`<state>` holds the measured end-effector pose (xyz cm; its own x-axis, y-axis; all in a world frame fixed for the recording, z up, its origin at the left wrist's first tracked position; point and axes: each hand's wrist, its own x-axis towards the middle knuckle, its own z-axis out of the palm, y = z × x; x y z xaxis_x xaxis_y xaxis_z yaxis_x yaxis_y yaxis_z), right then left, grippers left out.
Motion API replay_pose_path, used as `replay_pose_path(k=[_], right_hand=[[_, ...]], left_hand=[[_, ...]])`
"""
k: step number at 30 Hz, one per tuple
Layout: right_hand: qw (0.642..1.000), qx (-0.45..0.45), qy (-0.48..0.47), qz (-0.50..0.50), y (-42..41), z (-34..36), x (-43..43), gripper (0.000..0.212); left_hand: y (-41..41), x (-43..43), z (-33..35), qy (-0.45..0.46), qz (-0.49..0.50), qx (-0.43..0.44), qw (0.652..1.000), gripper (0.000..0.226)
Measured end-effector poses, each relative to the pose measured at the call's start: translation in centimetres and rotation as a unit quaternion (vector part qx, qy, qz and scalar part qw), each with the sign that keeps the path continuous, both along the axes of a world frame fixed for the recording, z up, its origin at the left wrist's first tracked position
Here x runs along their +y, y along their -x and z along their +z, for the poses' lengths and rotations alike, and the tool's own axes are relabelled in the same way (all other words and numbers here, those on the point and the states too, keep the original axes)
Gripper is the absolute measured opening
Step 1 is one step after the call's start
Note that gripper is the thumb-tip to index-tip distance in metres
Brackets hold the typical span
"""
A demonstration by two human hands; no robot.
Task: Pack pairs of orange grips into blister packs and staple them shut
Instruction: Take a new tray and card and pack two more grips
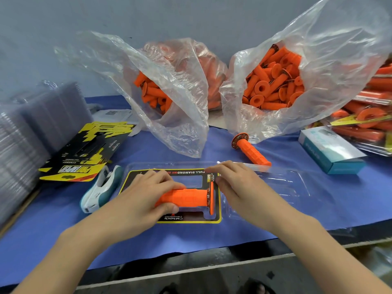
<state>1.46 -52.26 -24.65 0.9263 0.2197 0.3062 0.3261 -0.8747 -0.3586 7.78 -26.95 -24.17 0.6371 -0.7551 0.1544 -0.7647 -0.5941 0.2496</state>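
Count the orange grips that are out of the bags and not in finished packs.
2. One grip lies in the open blister pack, gripped by the left hand; the second grip lies on the blue mat before the right-hand bag. Others may hide under the bags.

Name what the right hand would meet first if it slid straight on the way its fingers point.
Probably the sagging clear bag past the blister pack's far rim, though depth is unclear.
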Motion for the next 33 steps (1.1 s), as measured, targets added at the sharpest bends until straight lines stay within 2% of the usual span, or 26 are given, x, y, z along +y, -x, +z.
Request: replay_pose_path(k=[13, 21, 33], right_hand=[[0.997, 0.025, 0.067, 0.006, 0.0, -0.7, 0.2, 0.033], [0.997, 0.03, 0.072, 0.009, 0.1, -0.8, 0.3, 0.039], [0.997, 0.021, 0.073, 0.02, 0.1, -1.2, 0.4, 0.039]], left_hand=[[-0.9, 0.0, -0.9, 0.008, 0.018, 0.013, 1.0, 0.027], [-0.7, 0.1, -0.8, 0.012, 0.007, 0.018, 1.0, 0.032], [-0.5, 0.6, -0.3, 0.014, 0.001, 0.052, 0.999, 0.02]])
